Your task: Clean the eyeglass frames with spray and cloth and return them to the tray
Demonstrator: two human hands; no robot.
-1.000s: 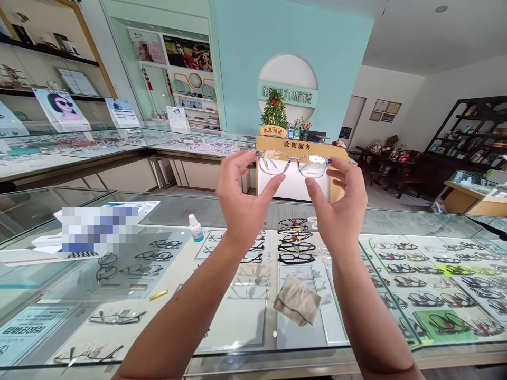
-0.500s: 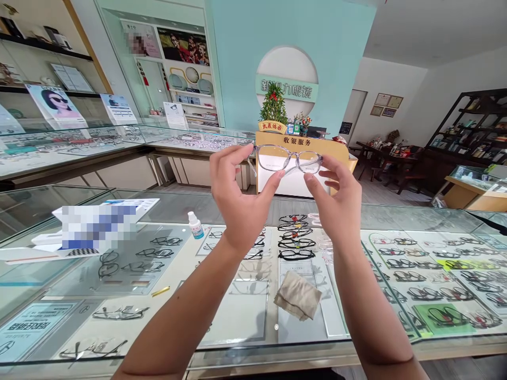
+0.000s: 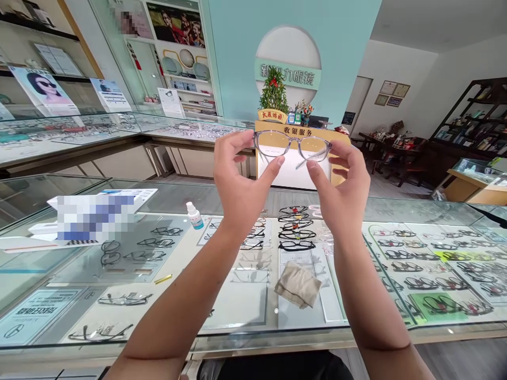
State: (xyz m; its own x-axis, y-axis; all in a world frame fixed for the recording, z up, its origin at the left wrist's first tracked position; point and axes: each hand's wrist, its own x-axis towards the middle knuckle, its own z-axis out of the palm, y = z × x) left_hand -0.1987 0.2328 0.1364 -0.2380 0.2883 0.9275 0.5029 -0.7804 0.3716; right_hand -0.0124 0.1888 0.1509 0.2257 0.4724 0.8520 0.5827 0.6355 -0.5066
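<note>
Both arms reach forward, holding up a pair of eyeglasses (image 3: 293,142) with a thin translucent bluish-grey frame, above the glass counter. At the glasses' left end, my left hand (image 3: 243,179) pinches the frame between fingers and thumb. My right hand (image 3: 344,184) grips the opposite end the same way, its thumb near the lower rim. The lenses face away, and the temples are partly hidden by the hands. Below the hands, a folded beige cloth (image 3: 298,285) lies on the counter. A small white spray bottle (image 3: 194,216) with a blue label stands to the left.
The glass display counter (image 3: 233,338) holds rows of eyeglass frames (image 3: 297,235). White and blue papers (image 3: 99,216) lie on its left part, near a yellow stick-like item (image 3: 163,279). Beyond are a cashier desk (image 3: 273,171) with a plant (image 3: 273,92) and more showcases (image 3: 198,132).
The eyeglasses have levelled, their right end now turned more squarely. My right hand has shifted slightly right. The camera view has tilted down a little.
</note>
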